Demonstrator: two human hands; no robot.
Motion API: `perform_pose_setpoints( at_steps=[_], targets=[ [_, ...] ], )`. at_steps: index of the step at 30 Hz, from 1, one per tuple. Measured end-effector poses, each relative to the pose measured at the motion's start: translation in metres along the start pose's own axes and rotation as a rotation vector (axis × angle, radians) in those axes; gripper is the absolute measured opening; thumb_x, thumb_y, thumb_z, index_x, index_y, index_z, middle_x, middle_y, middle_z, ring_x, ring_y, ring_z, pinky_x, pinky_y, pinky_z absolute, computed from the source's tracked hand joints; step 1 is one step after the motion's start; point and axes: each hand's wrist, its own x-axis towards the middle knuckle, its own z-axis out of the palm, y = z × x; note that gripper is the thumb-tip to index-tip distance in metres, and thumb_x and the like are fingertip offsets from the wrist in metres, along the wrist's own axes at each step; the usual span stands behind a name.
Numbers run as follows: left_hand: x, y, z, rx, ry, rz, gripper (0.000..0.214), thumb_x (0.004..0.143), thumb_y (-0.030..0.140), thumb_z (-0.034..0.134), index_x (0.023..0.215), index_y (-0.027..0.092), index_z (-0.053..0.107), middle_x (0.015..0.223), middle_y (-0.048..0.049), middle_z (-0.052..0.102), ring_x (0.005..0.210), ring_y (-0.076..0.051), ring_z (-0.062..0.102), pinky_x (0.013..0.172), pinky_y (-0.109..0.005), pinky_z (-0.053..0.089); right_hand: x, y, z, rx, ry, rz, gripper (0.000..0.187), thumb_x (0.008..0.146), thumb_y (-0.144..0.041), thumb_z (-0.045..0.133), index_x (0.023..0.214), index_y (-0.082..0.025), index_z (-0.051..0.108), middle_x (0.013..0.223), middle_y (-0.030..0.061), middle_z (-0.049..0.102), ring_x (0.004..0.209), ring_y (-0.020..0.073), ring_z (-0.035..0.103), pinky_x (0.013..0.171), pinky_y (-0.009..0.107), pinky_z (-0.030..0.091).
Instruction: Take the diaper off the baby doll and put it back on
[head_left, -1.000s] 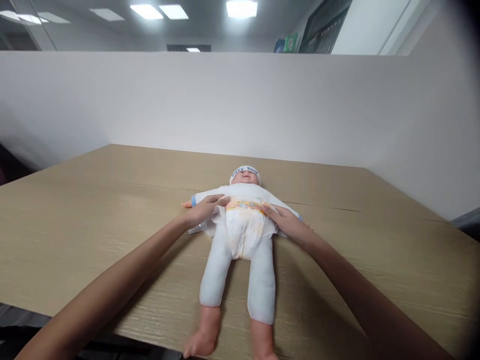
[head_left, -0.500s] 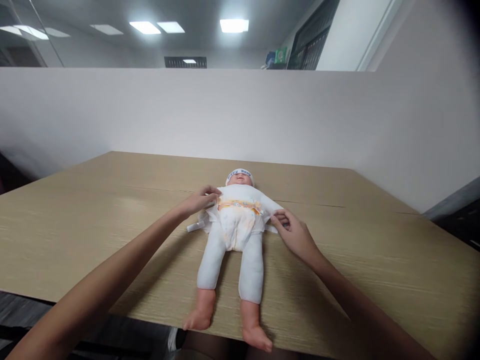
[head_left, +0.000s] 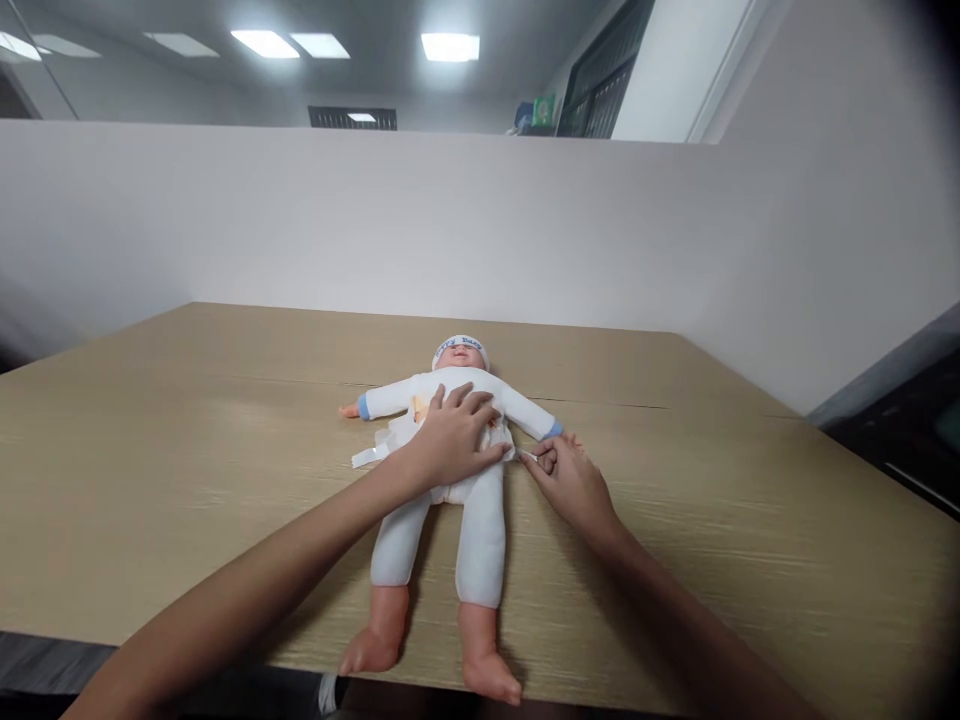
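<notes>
A baby doll (head_left: pixel 480 550) in a white suit with blue cuffs lies face up, its bare feet toward me. Around its hips is a white diaper (head_left: pixel 448 492) with an orange band at the waist, now mostly covered. My left hand (head_left: pixel 456 432) lies flat over the front of the diaper, fingers spread. Beside the doll's hip on the right, my right hand (head_left: pixel 571 482) pinches the diaper's white side tab between thumb and fingers, close to the doll's blue cuff. On the other side, the left tab (head_left: pixel 370 456) sticks out loose over the table.
The doll rests on a wide wooden table (head_left: pixel 225 480) with its feet at the near edge. A thin seam crosses the tabletop. Behind stands a pale wall (head_left: pixel 420 220) with a glass pane above it. A dark object (head_left: pixel 900 400) stands beyond the table's right edge.
My left hand has moved from the doll's arm on the left onto the diaper's front. My right hand has shifted from the doll's sleeve to the right tab. Both doll arms now lie spread outward.
</notes>
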Motion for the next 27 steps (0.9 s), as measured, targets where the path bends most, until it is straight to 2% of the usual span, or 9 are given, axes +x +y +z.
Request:
perform_pose_setpoints(
  at_steps=[2,5,8,14,17,22,27],
  targets=[
    [0.003,-0.004,0.003,0.017,-0.001,-0.011,0.05,0.1,0.062,0.06,0.135,0.027,0.067,0.159,-0.0093,0.058,0.154,-0.042,0.039,0.126,-0.074,0.024,0.001,0.002,0.0,0.069,-0.027,0.06,0.028,0.091,-0.053,0.065,0.087,-0.026,0.057,0.072,0.0001,0.063,0.069,0.0218,0.058,0.065,0.032,0.037],
    [0.006,-0.008,0.002,0.015,-0.001,-0.01,0.052,0.094,0.064,0.065,0.133,0.03,0.069,0.156,-0.0066,0.061,0.149,-0.043,0.044,0.12,-0.07,0.034,0.002,0.003,-0.001,0.157,-0.077,0.129,0.032,0.087,-0.055,0.07,0.078,-0.027,0.056,0.063,-0.0029,0.057,0.06,0.0192,0.051,0.06,0.031,0.031],
    [0.008,-0.008,0.002,0.001,0.026,-0.019,0.052,0.088,0.063,0.071,0.13,0.031,0.072,0.152,-0.006,0.064,0.145,-0.045,0.045,0.116,-0.066,0.038,0.002,0.001,-0.004,0.249,-0.095,0.139,0.039,0.089,-0.059,0.068,0.07,-0.026,0.056,0.06,-0.0035,0.053,0.056,0.0173,0.046,0.057,0.031,0.028],
    [0.012,-0.011,0.011,-0.03,0.061,-0.035,0.052,0.081,0.059,0.08,0.126,0.033,0.074,0.151,-0.0077,0.064,0.145,-0.047,0.044,0.117,-0.067,0.034,0.009,-0.007,-0.009,0.497,-0.12,0.102,0.054,0.092,-0.076,0.053,0.071,-0.026,0.055,0.066,-0.0022,0.05,0.065,0.0185,0.048,0.063,0.031,0.04],
    [0.015,-0.015,0.012,-0.052,0.084,-0.05,0.05,0.081,0.059,0.079,0.124,0.032,0.074,0.151,-0.0074,0.064,0.143,-0.046,0.044,0.116,-0.067,0.035,0.017,-0.013,-0.015,0.576,-0.113,0.101,0.057,0.089,-0.081,0.054,0.072,-0.026,0.052,0.064,-0.0031,0.047,0.064,0.0177,0.045,0.06,0.03,0.039],
    [0.018,-0.019,0.012,-0.05,0.112,-0.075,0.053,0.081,0.058,0.079,0.126,0.031,0.073,0.15,-0.0075,0.064,0.142,-0.046,0.044,0.114,-0.068,0.037,0.038,-0.028,-0.021,0.678,-0.109,0.091,0.049,0.091,-0.071,0.062,0.075,-0.026,0.052,0.061,-0.0065,0.041,0.059,0.0149,0.039,0.058,0.029,0.035],
    [0.019,-0.018,0.014,-0.043,0.105,-0.081,0.058,0.082,0.057,0.076,0.132,0.03,0.067,0.151,-0.0089,0.064,0.142,-0.047,0.046,0.116,-0.071,0.032,0.067,-0.049,-0.002,0.747,-0.141,0.035,0.045,0.092,-0.065,0.062,0.072,-0.026,0.051,0.061,-0.0069,0.045,0.058,0.0141,0.042,0.059,0.029,0.037]
  ],
)
